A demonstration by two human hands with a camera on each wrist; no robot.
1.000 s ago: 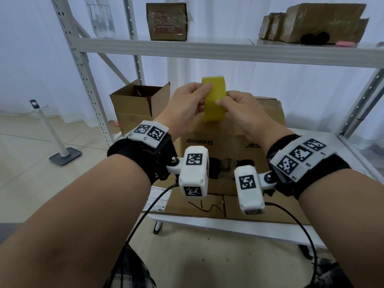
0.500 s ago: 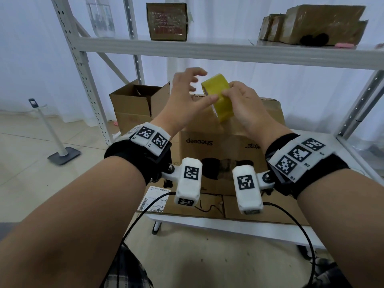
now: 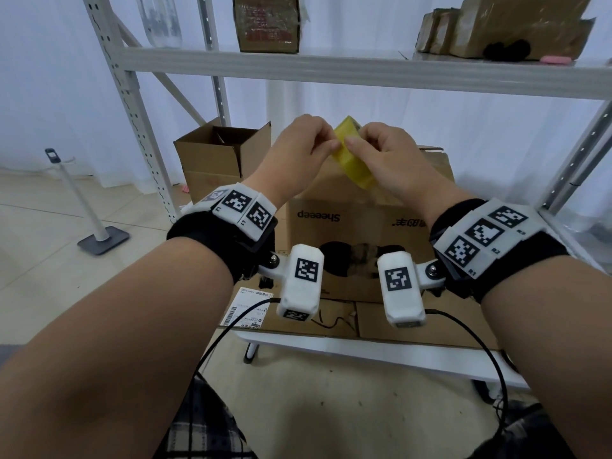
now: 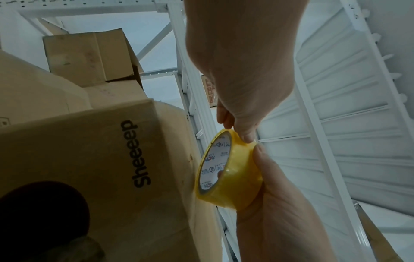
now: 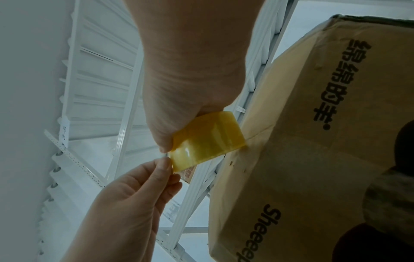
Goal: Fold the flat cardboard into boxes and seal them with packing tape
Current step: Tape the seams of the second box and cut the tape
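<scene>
Right hand (image 3: 387,157) grips the yellow packing tape roll (image 3: 352,159), held above the brown "Sheeeep" cardboard box (image 3: 361,226). Left hand (image 3: 298,150) fingertips pinch the roll's outer edge.

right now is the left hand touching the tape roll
Touching. The left wrist view shows the left hand with its thumb tip pressed on the tape roll's yellow rim, no gap; the right hand grips the roll from below.
</scene>
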